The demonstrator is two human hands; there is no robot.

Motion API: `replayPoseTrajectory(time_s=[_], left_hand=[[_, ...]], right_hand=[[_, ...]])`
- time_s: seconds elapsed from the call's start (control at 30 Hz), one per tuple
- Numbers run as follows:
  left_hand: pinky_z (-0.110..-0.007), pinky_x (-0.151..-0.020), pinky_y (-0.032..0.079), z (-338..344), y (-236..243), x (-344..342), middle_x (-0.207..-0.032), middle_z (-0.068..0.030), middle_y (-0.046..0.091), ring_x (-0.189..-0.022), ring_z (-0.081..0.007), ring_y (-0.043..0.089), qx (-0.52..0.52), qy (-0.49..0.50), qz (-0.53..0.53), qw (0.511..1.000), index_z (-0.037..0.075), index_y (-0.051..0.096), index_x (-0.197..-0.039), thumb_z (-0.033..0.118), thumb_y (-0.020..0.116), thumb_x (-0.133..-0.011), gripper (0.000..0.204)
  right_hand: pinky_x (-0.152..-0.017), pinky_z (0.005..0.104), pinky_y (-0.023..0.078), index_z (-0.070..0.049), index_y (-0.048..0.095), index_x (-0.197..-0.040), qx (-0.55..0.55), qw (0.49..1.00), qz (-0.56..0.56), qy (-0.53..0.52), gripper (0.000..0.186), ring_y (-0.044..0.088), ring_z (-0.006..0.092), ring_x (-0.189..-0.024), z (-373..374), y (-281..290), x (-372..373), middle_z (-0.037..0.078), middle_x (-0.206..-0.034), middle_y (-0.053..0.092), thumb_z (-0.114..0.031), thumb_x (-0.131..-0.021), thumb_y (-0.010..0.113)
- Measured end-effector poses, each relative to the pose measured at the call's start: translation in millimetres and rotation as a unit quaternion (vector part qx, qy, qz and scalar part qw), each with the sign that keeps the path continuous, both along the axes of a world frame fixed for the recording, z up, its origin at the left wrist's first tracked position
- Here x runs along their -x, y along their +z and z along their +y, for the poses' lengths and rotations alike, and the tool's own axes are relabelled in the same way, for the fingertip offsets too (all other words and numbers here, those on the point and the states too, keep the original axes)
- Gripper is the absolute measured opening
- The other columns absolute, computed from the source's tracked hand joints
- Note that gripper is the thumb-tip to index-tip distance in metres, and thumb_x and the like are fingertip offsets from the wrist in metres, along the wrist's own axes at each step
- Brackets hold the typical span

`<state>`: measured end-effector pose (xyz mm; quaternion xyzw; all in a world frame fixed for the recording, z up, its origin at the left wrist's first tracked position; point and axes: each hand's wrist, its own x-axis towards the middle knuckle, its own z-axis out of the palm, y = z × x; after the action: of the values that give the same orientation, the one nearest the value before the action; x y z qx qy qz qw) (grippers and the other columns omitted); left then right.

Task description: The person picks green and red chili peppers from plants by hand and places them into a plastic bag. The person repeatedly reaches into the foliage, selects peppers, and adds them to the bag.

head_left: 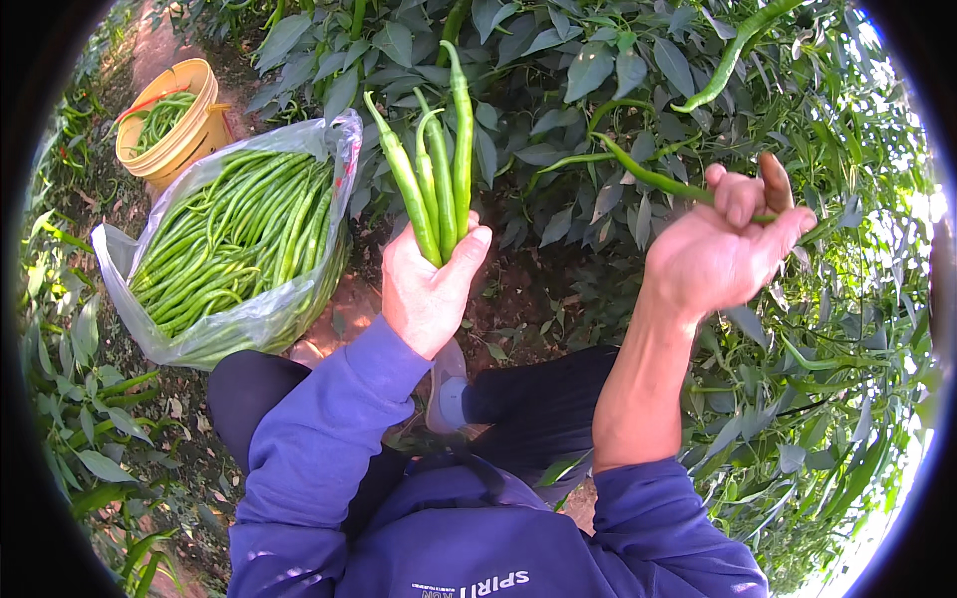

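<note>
Several long green chili peppers (pixel 443 189) stand upright in a bunch in my left hand (pixel 427 289), with the thumb pressed across their lower ends. Further right, my right hand (pixel 713 249) is turned palm up with its fingers curled round another green chili pepper (pixel 653 177). That pepper's curved tip points up and left, away from the fingers. Its stem end is mostly hidden by the hand, so I cannot tell whether it is still on the plant. Leaves of the pepper plants (pixel 588 70) surround the right hand.
At the left, a clear plastic bag (pixel 120 254) full of green chili peppers (pixel 239 234) sits on the ground. Behind it stands a yellow bucket (pixel 204 135) with more peppers. Another pepper (pixel 738 55) hangs among the foliage at upper right. My bent legs are below my arms.
</note>
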<state>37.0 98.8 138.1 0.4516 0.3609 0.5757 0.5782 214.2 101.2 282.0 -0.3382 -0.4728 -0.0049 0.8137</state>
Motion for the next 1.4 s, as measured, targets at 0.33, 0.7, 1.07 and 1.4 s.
replayPoseTrajectory(time_s=[0.33, 0.7, 1.07, 1.4], left_hand=[[-0.029, -0.071, 0.054, -17.7, -4.0, 2.1, -0.081, -0.0040, 0.069, -0.075, -0.0119, 0.064, -0.001, -0.071, 0.044, 0.996, -0.002, 0.066, -0.097, 0.004, 0.078, -0.085, 0.018], [-0.031, -0.072, 0.059, 3.6, -20.3, 30.6, -0.095, -0.0139, 0.075, -0.079, -0.0180, 0.072, 0.151, -0.015, -0.094, 0.984, 0.001, 0.062, -0.101, -0.001, 0.072, -0.090, 0.016], [-0.031, -0.073, 0.059, 7.5, -19.1, 26.8, -0.095, -0.0139, 0.075, -0.079, -0.0178, 0.072, 0.151, -0.013, -0.105, 0.983, 0.000, 0.062, -0.102, 0.000, 0.073, -0.091, 0.015], [-0.031, -0.073, 0.060, 5.5, -17.8, 23.8, -0.096, -0.0137, 0.075, -0.080, -0.0184, 0.073, 0.151, -0.016, -0.087, 0.985, 0.002, 0.063, -0.103, 0.000, 0.072, -0.090, 0.016]], right_hand=[[-0.089, 0.0361, 0.047, 0.002, 0.064, -0.111, 0.278, 0.837, 0.264, 0.390, 0.054, 0.051, 0.0150, -0.080, 20.6, -82.2, 44.8, 0.001, -0.080, 0.051, -0.048, -0.109, 0.043], [-0.110, 0.0364, 0.037, 0.000, 0.054, -0.137, 0.342, 0.919, 0.197, 0.020, 0.043, 0.055, 0.0213, -0.123, 176.6, -138.1, -73.1, 0.009, -0.136, 0.060, -0.028, -0.105, 0.057], [-0.080, 0.0409, 0.048, -0.003, 0.056, -0.101, 0.359, 0.861, 0.252, 0.258, 0.025, 0.050, 0.0219, -0.079, 145.0, -79.6, -83.6, 0.008, -0.091, 0.053, -0.025, -0.105, 0.045], [-0.063, 0.0325, 0.036, -0.011, 0.049, -0.090, 0.439, 0.824, 0.294, 0.202, 0.014, 0.033, 0.0119, -0.057, 140.9, -70.8, -74.7, -0.004, -0.064, 0.031, -0.020, -0.101, 0.047]])
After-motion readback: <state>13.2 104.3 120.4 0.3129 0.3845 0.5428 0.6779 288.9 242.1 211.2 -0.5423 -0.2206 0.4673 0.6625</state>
